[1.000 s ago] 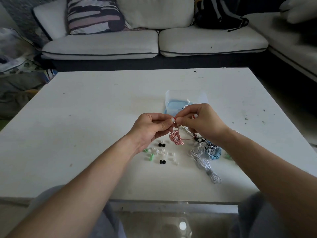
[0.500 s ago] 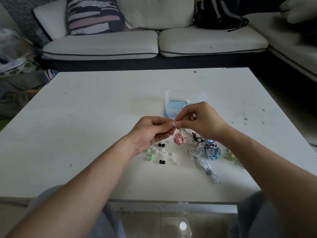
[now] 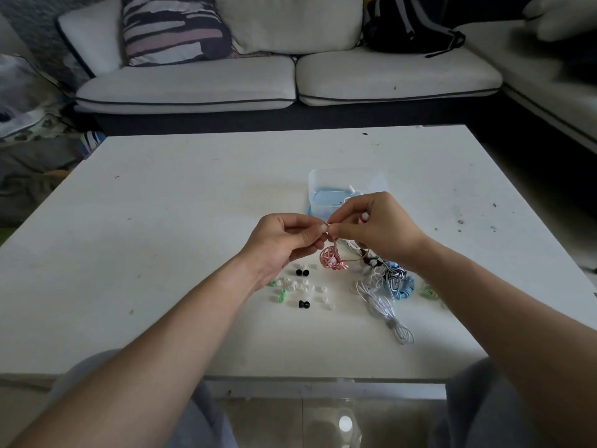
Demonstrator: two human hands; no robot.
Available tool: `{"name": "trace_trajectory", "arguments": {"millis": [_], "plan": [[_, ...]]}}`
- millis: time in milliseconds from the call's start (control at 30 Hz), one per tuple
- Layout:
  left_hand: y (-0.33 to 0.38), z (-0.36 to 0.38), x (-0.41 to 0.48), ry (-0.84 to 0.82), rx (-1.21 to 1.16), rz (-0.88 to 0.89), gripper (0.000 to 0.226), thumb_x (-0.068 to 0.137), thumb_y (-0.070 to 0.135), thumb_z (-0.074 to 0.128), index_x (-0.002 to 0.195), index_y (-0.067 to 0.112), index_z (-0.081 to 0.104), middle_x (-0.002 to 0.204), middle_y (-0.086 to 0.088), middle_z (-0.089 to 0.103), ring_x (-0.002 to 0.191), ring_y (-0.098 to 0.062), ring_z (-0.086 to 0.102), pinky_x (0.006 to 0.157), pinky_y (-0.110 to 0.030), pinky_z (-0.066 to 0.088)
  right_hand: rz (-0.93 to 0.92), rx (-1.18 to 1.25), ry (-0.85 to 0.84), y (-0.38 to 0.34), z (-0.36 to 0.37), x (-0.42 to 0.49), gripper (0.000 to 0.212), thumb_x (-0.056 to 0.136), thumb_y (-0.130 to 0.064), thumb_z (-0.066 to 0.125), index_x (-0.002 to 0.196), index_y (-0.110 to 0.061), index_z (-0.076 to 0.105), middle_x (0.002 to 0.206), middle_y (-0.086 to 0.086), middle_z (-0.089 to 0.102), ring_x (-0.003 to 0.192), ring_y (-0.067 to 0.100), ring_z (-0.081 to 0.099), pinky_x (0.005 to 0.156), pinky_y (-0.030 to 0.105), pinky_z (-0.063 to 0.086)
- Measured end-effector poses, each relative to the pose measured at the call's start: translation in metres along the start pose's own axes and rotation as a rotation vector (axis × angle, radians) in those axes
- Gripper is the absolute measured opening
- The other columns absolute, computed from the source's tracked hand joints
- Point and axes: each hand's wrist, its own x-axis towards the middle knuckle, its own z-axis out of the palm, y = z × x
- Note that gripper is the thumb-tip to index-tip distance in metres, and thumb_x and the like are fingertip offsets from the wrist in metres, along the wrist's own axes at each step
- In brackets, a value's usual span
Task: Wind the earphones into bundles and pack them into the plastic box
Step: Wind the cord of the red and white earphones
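Both arms are bare as far up as the view reaches: the left forearm (image 3: pixel 168 334) and right forearm (image 3: pixel 504 305) are uncovered, and so are the left hand (image 3: pixel 284 240) and right hand (image 3: pixel 378 224). Plain grey trousers (image 3: pixel 478 402) cover both knees, and the cloth is soft and unpatterned.

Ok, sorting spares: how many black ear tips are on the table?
3 black ear tips: two side by side beside the left hand, one nearer you. Hands may hide others.
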Motion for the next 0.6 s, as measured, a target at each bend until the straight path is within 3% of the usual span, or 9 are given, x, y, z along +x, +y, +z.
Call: {"name": "trace_trajectory", "arguments": {"millis": [267,433,600], "plan": [[0.0013,-0.0009,-0.0013,0.01,-0.031,-0.003,0.009,0.081,0.004,0.071,0.088,0.008,0.074,0.079,-0.008,0.074,0.073,-0.013,0.071,0.068,-0.019,0.056,0.04,0.124,-0.013,-0.0003,0.002,-0.0005,0.006,0.084,-0.005,0.077,0.081,-0.011,0.075,0.056,-0.006,0.064,0.049,0.013,0.043,0.05,0.026,0.038],[0.0001,-0.001,-0.0008,-0.003,-0.037,-0.023,0.009,0.084,0.005,0.07,0.092,0.006,0.074,0.081,-0.009,0.073,0.072,-0.013,0.07,0.069,-0.02,0.057,-0.014,-0.044,-0.012,-0.0046,-0.0017,0.0009,0.006,0.081,-0.009,0.081,0.082,-0.009,0.075,0.056,-0.01,0.066,0.047,0.0,0.048,0.051,0.017,0.038],[0.0001,0.0009,-0.0003,-0.018,-0.092,-0.043,0.01,0.087,0.001,0.066,0.096,0.002,0.071,0.077,-0.007,0.073,0.069,-0.012,0.07,0.069,-0.019,0.058,-0.025,-0.079,0.005,-0.0061,-0.0038,0.0002,0.006,0.08,-0.01,0.081,0.083,-0.009,0.076,0.055,-0.012,0.065,0.048,-0.002,0.05,0.053,0.013,0.037]]}}
